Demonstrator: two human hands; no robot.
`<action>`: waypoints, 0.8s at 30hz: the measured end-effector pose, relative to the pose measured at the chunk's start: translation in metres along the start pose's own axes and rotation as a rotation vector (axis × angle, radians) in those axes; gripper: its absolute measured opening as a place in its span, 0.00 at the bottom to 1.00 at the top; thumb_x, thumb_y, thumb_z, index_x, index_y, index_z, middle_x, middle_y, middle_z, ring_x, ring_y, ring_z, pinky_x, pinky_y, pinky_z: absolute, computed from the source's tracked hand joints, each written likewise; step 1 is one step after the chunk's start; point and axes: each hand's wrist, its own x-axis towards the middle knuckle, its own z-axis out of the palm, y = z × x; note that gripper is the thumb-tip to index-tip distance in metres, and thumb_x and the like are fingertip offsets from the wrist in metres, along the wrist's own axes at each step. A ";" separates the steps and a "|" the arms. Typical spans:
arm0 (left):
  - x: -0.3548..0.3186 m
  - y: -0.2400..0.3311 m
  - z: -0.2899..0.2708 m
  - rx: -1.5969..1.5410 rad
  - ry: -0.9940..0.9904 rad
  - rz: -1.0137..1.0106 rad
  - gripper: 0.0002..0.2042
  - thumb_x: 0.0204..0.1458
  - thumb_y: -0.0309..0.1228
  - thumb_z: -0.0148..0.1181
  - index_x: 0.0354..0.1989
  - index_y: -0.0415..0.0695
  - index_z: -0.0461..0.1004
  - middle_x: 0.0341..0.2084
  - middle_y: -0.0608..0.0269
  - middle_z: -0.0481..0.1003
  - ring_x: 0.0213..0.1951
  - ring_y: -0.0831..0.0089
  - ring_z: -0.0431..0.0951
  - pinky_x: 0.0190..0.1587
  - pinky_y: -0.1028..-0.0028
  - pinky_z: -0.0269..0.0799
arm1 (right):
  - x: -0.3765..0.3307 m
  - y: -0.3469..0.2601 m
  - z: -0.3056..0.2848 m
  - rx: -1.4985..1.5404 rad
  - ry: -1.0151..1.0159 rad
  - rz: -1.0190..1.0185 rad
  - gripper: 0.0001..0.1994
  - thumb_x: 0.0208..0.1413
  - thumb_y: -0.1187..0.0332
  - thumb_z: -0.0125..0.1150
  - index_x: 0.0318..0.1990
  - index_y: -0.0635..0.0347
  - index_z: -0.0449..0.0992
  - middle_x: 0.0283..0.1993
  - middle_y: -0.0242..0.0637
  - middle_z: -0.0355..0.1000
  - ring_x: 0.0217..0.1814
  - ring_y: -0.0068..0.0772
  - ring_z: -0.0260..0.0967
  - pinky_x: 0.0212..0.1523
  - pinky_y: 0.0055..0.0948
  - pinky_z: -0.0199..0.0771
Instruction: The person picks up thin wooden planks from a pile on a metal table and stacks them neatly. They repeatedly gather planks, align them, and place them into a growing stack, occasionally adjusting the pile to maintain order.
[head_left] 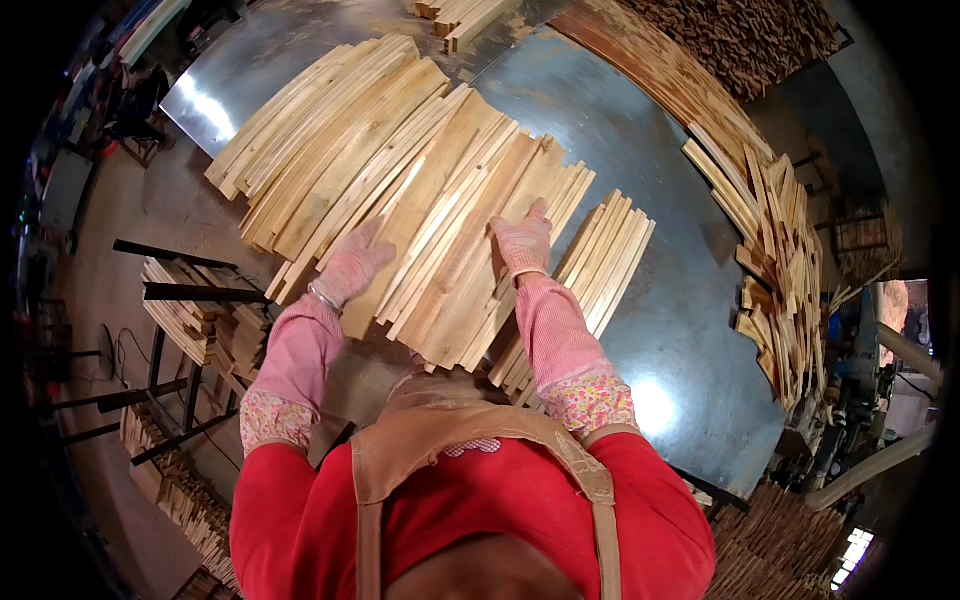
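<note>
A row of pale wooden slats [445,235] lies side by side on a metal-topped table [690,300], their near ends overhanging its front edge. My left hand [355,262], in a pinkish knit glove, grips a wide board [410,225] at the left side of the middle group, fingertips partly hidden along its edge. On the right, my gloved right hand [523,242] holds slats of the same group, thumb on top and the other fingers partly hidden over the side. Right of that hand lies a smaller bunch of narrow slats [605,255], apart from the group.
More boards [330,130] lie at the far left of the table. A short stack [465,18] sits at the back. Loose offcuts [780,270] are heaped along the right edge. Black metal racks [185,292] holding wood stand to the left. Hoses [880,465] run at the far right.
</note>
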 end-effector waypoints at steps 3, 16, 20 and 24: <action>0.013 0.019 -0.050 0.301 0.187 -0.002 0.31 0.60 0.39 0.63 0.71 0.37 0.69 0.63 0.40 0.76 0.67 0.49 0.75 0.71 0.61 0.66 | 0.000 -0.001 0.002 0.083 0.045 -0.006 0.52 0.49 0.54 0.71 0.79 0.64 0.52 0.69 0.68 0.65 0.71 0.67 0.67 0.70 0.49 0.70; 0.043 0.004 -0.092 0.745 0.434 -0.082 0.27 0.60 0.42 0.65 0.69 0.53 0.73 0.69 0.56 0.72 0.68 0.53 0.73 0.69 0.55 0.67 | 0.001 0.002 -0.004 1.419 -0.511 -0.067 0.32 0.58 0.59 0.67 0.67 0.66 0.72 0.49 0.37 0.80 0.49 0.32 0.79 0.52 0.35 0.83; 0.048 0.034 -0.065 1.088 0.510 0.568 0.30 0.57 0.42 0.66 0.70 0.54 0.72 0.71 0.57 0.69 0.72 0.53 0.67 0.76 0.53 0.59 | -0.013 -0.026 0.014 1.247 -0.590 0.066 0.24 0.56 0.55 0.67 0.51 0.68 0.79 0.39 0.46 0.82 0.38 0.39 0.82 0.42 0.37 0.88; 0.041 0.122 -0.076 1.171 0.174 1.278 0.28 0.51 0.41 0.68 0.62 0.51 0.74 0.62 0.58 0.76 0.67 0.54 0.73 0.79 0.50 0.54 | -0.059 -0.082 0.012 0.989 -0.937 -0.073 0.23 0.64 0.57 0.63 0.57 0.68 0.79 0.50 0.45 0.81 0.47 0.35 0.80 0.52 0.33 0.83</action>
